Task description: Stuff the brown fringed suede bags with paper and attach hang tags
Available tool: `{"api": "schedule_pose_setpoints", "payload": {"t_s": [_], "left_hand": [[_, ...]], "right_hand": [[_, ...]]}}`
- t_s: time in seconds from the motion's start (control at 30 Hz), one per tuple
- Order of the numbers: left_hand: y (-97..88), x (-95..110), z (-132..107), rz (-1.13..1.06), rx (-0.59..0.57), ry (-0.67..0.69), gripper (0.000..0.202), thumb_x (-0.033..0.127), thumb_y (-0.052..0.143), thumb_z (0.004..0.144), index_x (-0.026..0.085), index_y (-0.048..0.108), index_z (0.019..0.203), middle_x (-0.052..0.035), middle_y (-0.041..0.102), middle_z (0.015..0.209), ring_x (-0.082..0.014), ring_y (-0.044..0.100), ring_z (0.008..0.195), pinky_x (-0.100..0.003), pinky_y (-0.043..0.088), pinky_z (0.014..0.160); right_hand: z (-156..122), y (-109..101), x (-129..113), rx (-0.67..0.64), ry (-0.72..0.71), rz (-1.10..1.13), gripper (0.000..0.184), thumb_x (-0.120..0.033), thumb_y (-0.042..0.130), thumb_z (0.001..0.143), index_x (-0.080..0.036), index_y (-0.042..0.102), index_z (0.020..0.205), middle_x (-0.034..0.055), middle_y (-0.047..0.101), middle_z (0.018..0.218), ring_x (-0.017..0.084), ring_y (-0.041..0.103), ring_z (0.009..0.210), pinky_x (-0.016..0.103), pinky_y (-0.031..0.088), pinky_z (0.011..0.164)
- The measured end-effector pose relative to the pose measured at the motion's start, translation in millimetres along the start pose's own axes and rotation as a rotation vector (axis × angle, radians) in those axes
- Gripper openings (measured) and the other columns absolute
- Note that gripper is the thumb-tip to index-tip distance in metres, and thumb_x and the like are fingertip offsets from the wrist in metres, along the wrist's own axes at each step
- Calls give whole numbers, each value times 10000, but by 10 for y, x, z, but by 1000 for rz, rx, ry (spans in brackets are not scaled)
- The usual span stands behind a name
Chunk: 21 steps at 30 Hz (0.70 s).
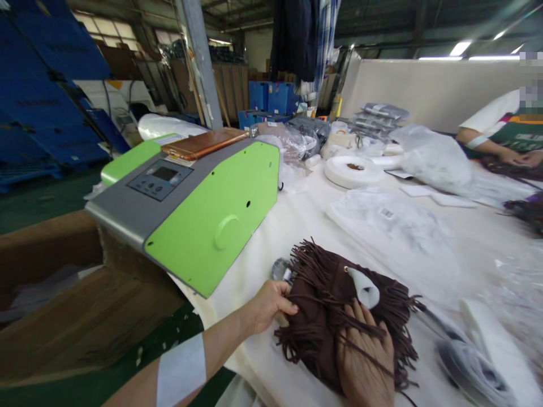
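A dark brown fringed bag point(311, 322) lies on the white-covered table in front of me. My left hand point(269, 305) pinches its left edge between thumb and fingers. Flat on the bag's front rests my right hand point(367, 356), fingers stretched out, with some fringe strands crossing over them. A curled piece of white wrapping point(367, 288) sticks up from the bag just above my right fingers. Beside the left hand, a small clear roll of tape point(280, 269) is partly hidden by the fringe.
A green and grey machine point(212, 220) stands at the left, a brown case point(206, 144) on top. Clear plastic bags point(394, 226) and a white roll point(350, 171) lie beyond. Right are a blurred, plastic-wrapped object point(470, 364) and a co-worker point(496, 133). An open carton point(85, 316) sits lower left.
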State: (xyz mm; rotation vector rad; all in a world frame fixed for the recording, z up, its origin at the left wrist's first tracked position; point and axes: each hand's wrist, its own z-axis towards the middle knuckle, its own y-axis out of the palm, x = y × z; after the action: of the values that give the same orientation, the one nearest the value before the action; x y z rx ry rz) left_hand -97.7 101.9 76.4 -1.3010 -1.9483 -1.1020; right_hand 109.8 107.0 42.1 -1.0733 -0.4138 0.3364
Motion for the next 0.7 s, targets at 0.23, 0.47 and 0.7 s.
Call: {"api": "schedule_pose_setpoints", "payload": {"t_s": [0.23, 0.47, 0.7], "left_hand": [[-22, 131, -33, 126, -79, -79, 180, 182, 628, 423, 135, 569, 587, -1, 577, 550, -107, 506, 481, -215, 378, 457], [90, 221, -190, 268, -19, -137, 319, 187, 499, 444, 157, 610, 741, -12, 606, 652, -152, 555, 592, -193, 399, 419], [186, 136, -232, 280, -23, -128, 451, 155, 518, 436, 151, 626, 874, -2, 597, 634, -158, 538, 535, -219, 400, 412]], "right_hand": [[1, 9, 2, 29, -9, 3, 416, -168, 315, 833, -58, 601, 1115, 163, 602, 1186, 305, 452, 1168, 506, 290, 991], [2, 4, 14, 37, -29, 5, 408, -173, 310, 827, -73, 640, 1045, 155, 638, 1115, 307, 490, 1106, 508, 295, 984], [-1, -15, 1, -3, -6, 0, 400, -165, 326, 825, -87, 612, 1093, 140, 625, 1148, 298, 427, 1198, 498, 266, 1010]]}}
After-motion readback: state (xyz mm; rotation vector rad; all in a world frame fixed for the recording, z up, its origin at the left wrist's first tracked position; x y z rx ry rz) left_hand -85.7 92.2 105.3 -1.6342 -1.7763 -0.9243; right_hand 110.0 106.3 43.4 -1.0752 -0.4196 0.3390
